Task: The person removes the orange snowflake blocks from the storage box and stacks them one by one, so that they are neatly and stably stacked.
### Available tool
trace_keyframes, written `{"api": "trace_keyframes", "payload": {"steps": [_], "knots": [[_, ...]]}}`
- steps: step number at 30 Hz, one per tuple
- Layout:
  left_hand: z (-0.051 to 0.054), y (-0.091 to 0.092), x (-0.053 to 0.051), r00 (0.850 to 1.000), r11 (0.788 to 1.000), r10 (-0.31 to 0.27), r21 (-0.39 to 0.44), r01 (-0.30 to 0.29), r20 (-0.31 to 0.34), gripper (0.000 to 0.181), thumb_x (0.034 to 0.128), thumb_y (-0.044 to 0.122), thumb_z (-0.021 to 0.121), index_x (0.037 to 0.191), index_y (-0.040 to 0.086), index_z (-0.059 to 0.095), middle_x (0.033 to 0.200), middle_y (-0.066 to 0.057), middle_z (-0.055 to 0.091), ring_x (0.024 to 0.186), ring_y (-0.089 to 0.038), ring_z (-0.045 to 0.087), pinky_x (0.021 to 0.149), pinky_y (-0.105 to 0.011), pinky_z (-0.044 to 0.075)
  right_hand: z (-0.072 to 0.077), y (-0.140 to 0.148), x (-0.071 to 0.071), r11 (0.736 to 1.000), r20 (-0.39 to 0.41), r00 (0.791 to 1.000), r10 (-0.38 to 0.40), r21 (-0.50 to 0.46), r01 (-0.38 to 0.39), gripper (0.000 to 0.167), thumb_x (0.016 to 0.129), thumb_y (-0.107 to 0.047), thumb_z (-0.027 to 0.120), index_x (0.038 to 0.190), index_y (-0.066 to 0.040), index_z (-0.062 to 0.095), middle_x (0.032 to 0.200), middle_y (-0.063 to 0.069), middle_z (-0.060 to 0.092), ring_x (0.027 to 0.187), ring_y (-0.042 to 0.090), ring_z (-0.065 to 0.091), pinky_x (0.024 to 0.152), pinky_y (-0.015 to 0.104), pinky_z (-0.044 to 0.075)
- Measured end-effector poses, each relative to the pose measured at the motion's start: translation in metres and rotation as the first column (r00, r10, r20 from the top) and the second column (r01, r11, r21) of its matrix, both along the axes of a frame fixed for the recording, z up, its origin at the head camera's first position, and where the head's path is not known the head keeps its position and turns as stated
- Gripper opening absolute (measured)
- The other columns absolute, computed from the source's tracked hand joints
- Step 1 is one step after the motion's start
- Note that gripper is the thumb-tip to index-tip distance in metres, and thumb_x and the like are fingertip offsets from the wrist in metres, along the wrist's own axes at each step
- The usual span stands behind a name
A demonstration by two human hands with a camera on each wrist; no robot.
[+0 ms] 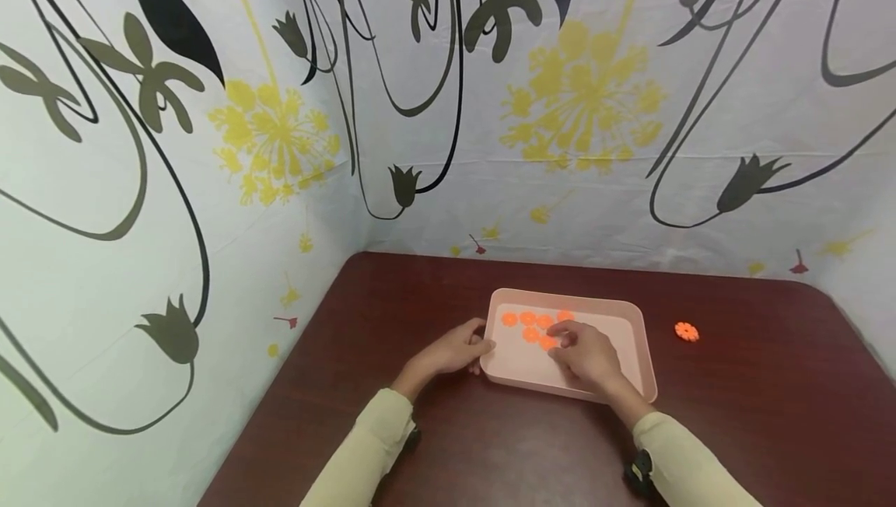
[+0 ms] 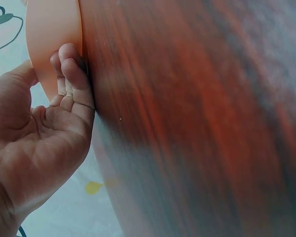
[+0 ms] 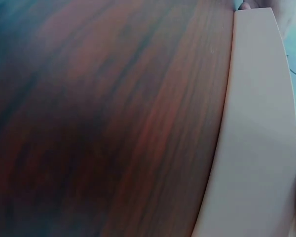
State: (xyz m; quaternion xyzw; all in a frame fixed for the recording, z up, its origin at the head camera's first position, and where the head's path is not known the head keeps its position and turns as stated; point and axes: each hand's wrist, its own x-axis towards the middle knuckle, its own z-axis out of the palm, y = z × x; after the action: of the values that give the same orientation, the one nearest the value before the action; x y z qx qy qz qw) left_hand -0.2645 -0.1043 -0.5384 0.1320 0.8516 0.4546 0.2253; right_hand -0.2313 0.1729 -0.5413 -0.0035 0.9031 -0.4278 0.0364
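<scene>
A shallow pink tray [image 1: 616, 336] stands on the dark table, several orange flower-shaped pieces [image 1: 528, 319] lying in its left half. My left hand [image 1: 453, 347] grips the tray's left end. In the left wrist view, that hand [image 2: 49, 118] has its thumb behind the tray wall [image 2: 54, 29] and its fingers bent against the outside. Over the middle of the tray is my right hand [image 1: 589, 353], thumb and index fingertips beside one orange piece [image 1: 547, 343]; whether they pinch it is unclear. The right wrist view mostly shows the tray's outer wall [image 3: 256, 118], with little of the hand.
One more orange flower-shaped piece [image 1: 687, 331] lies on the table [image 1: 763, 382], right of the tray. Patterned cloth [image 1: 434, 126] with flowers and stems hangs behind the table and along its left side.
</scene>
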Motion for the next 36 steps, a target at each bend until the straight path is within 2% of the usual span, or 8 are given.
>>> {"api": "trace_keyframes", "payload": {"steps": [4,7,17,20,27,36], "knots": [[0.0006,-0.0003,-0.0010,1.000,1.000,-0.001,-0.004,0.001,-0.003,0.053,0.1055,0.035,0.064,0.148,0.009,0.048,0.073,-0.004,0.067,0.062,-0.017,0.060,0.064,-0.028,0.050,-0.0008,-0.0002,-0.0026,0.998,-0.026,1.000,0.011,0.065,-0.010,0.032,0.090,-0.016,0.078,0.121,-0.012,0.072,0.093,0.005,0.066,0.068,0.016,0.055,0.063,0.031,0.039],[0.0011,-0.0001,-0.0009,1.000,1.000,0.000,-0.004,0.000,-0.002,0.053,0.1054,0.035,0.064,0.149,0.009,0.048,0.073,-0.003,0.067,0.062,-0.017,0.060,0.064,-0.028,0.050,-0.0006,-0.0001,-0.0039,0.997,-0.030,0.999,0.016,0.075,-0.013,0.032,0.089,-0.016,0.078,0.120,-0.013,0.069,0.091,0.004,0.063,0.067,0.017,0.054,0.060,0.031,0.037],[0.0005,0.0003,0.0015,1.000,1.000,0.005,-0.012,-0.005,-0.011,0.056,0.1052,0.033,0.065,0.151,0.007,0.046,0.072,-0.002,0.065,0.060,-0.016,0.059,0.065,-0.028,0.049,-0.0001,-0.0020,-0.0024,0.996,-0.055,0.998,0.035,0.088,-0.030,0.030,0.086,-0.010,0.080,0.113,-0.013,0.067,0.105,0.009,0.069,0.084,0.020,0.058,0.068,0.033,0.039],[0.0004,0.0001,0.0016,1.000,1.000,0.002,-0.013,-0.002,-0.010,0.055,0.1057,0.033,0.064,0.150,0.007,0.046,0.071,-0.001,0.065,0.060,-0.015,0.059,0.064,-0.029,0.049,-0.0015,-0.0019,-0.0029,0.997,-0.043,0.999,0.023,0.068,-0.020,0.030,0.086,-0.010,0.080,0.113,-0.013,0.066,0.105,0.007,0.071,0.082,0.018,0.057,0.066,0.032,0.039],[0.0009,0.0004,0.0009,1.000,1.000,0.000,-0.012,0.000,-0.006,0.054,0.1058,0.033,0.064,0.150,0.008,0.047,0.071,-0.002,0.065,0.060,-0.015,0.059,0.064,-0.028,0.048,-0.0025,-0.0018,-0.0017,0.998,0.012,1.000,0.008,-0.063,-0.007,0.031,0.088,-0.008,0.079,0.115,-0.012,0.066,0.096,0.007,0.071,0.059,0.015,0.062,0.052,0.029,0.045],[0.0022,0.0013,0.0013,1.000,1.000,-0.004,-0.008,0.004,-0.009,0.053,0.1053,0.033,0.065,0.149,0.008,0.048,0.072,-0.002,0.065,0.060,-0.015,0.059,0.064,-0.027,0.048,-0.0014,-0.0007,-0.0003,0.981,0.050,0.999,-0.006,-0.196,0.016,0.031,0.090,-0.006,0.079,0.118,-0.006,0.068,0.093,0.011,0.075,0.058,0.016,0.067,0.051,0.028,0.054]]}}
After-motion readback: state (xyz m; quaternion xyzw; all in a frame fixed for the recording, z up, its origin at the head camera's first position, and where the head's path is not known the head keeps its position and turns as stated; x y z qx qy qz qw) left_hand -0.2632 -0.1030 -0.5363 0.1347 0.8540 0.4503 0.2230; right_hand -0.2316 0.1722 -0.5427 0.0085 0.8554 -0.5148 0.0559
